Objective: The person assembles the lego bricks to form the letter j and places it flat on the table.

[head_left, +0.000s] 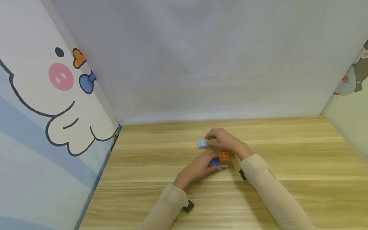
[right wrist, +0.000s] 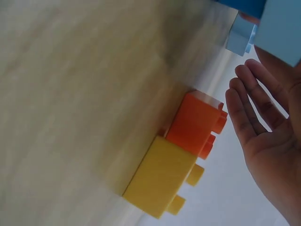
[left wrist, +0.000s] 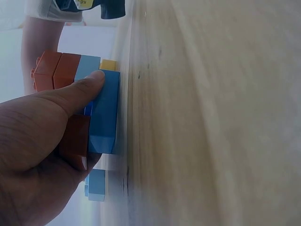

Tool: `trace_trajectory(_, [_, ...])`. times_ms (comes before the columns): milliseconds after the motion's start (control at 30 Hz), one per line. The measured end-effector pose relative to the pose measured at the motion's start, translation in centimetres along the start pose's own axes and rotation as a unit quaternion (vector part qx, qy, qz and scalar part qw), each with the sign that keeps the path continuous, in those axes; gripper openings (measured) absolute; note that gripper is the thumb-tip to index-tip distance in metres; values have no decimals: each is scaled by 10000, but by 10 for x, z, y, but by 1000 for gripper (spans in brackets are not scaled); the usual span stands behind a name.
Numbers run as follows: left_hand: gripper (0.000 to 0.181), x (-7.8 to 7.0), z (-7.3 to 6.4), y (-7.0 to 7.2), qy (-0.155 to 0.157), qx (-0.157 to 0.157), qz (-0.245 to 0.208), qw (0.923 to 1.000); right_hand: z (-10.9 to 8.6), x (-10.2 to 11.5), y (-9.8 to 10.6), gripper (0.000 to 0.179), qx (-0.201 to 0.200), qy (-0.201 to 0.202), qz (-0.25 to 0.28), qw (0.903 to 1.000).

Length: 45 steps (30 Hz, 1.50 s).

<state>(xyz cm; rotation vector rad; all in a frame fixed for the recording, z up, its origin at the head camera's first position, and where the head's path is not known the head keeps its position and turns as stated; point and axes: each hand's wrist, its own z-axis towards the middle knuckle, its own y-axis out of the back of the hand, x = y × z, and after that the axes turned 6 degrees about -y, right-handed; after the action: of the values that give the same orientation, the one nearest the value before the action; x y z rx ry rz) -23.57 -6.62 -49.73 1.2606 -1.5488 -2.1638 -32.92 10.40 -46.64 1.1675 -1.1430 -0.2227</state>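
My left hand (head_left: 202, 165) grips a stack of toy building bricks low over the wooden table. In the left wrist view its thumb lies along the blue brick (left wrist: 104, 117) at the bottom. Above that sit a light blue brick (left wrist: 88, 67) and orange bricks (left wrist: 49, 70); a brown-looking brick (left wrist: 74, 139) is partly covered by the hand. My right hand (head_left: 225, 140) reaches over the table, fingers extended, beside a loose light blue brick (head_left: 202, 143). Whether it touches that brick I cannot tell. An orange brick (right wrist: 193, 123) and a yellow brick (right wrist: 162, 181) stand beneath the right hand.
The wood-grain table (head_left: 138, 172) ends at a pale back wall (head_left: 201, 70). A cartoon-printed panel (head_left: 31, 64) borders the left side, and another printed wall (head_left: 353, 111) the right. Dark devices (head_left: 188, 206) are worn at both wrists.
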Motion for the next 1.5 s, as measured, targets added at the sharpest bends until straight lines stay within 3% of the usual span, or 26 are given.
trace_trajectory(633, [39,-4,-1,1,33,-11,77,10000,6,2,-5,30,214,-121,-6,9997])
trace_trajectory(800, [39,-4,-1,1,81,6,1,10000,-5,3,1,32,99,-96,18,9999])
trace_trajectory(1133, [37,-2,0,1,-107,-42,-167,9998,-38,5,22,37,-100,169,8,9998])
trace_trajectory(1500, [40,-4,0,2,84,-13,-88,9999,-69,10,38,34,-311,345,210,9987])
